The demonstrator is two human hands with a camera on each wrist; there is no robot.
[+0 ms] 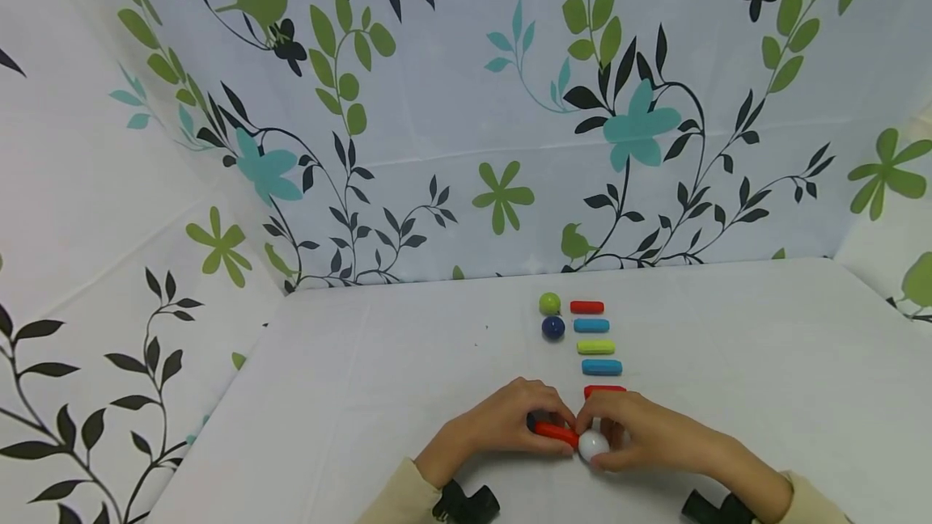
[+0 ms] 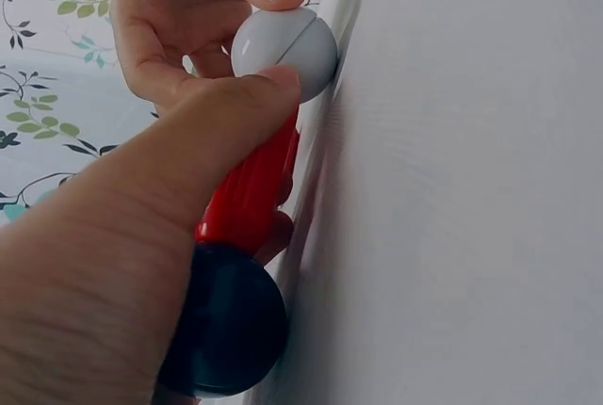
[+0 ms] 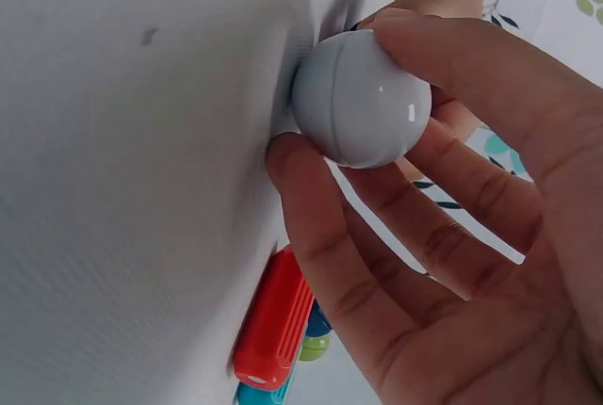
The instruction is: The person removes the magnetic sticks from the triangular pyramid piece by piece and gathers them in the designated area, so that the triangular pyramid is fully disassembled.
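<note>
My left hand (image 1: 517, 417) holds a red ridged rod (image 1: 555, 433) low over the white table. At the rod's left end sits a dark blue ball (image 2: 226, 320), partly covered by the left hand in the head view. Thumb and fingers of my right hand (image 1: 641, 431) pinch a glossy white ball (image 1: 593, 445) with a seam around it. The white ball meets the rod's right end, and in the left wrist view the left thumb tip also touches the ball. Whether ball and rod are joined cannot be told.
Beyond the hands a column of rods runs away from me: red (image 1: 604, 389), blue (image 1: 601, 367), yellow-green (image 1: 595, 346), blue (image 1: 591, 326) and red (image 1: 586, 307). Left of them lie a green ball (image 1: 549, 303) and a dark blue ball (image 1: 553, 327). A patterned curtain (image 1: 437, 128) hangs behind the table.
</note>
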